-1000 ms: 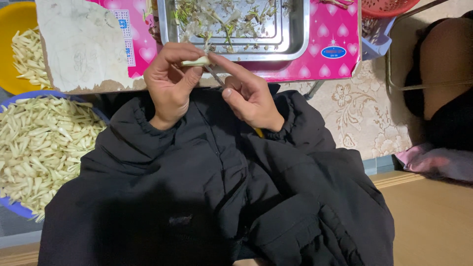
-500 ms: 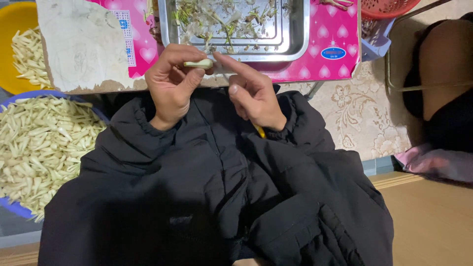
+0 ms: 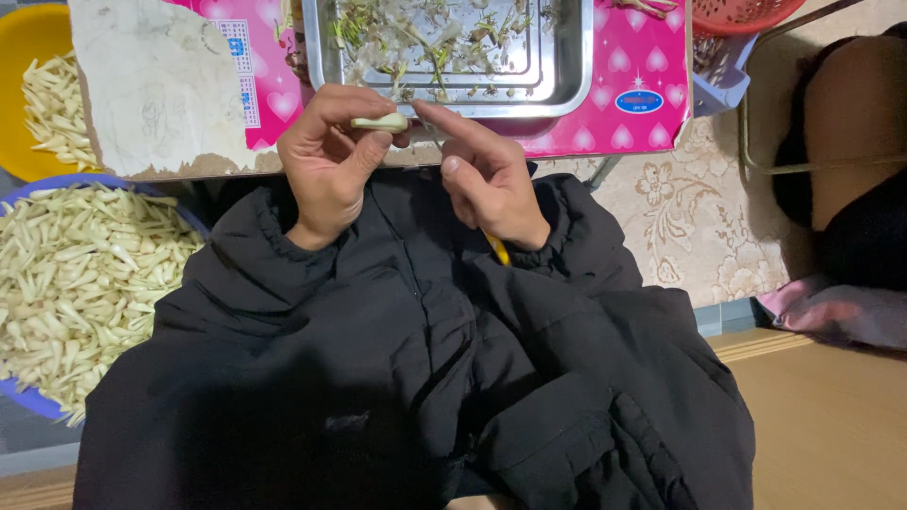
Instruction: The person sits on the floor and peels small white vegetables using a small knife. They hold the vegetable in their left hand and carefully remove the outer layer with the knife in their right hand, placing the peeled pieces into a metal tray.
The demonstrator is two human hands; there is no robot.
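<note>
Your left hand (image 3: 326, 165) pinches a pale, peeled stalk piece (image 3: 380, 123) between thumb and curled fingers, holding it level just in front of the metal tray (image 3: 567, 66). Your right hand (image 3: 491, 179) is closed around a tool with a yellow handle (image 3: 498, 249) that pokes out below the palm, its forefinger stretched to touch the stalk piece's right end. The tray, littered with green and white trimmings (image 3: 425, 33), sits on a pink patterned board (image 3: 633, 76). To your left, a blue basin (image 3: 38, 401) is heaped with pale peeled stalks (image 3: 76, 274), and a yellow bowl (image 3: 28, 38) beyond holds more.
</note>
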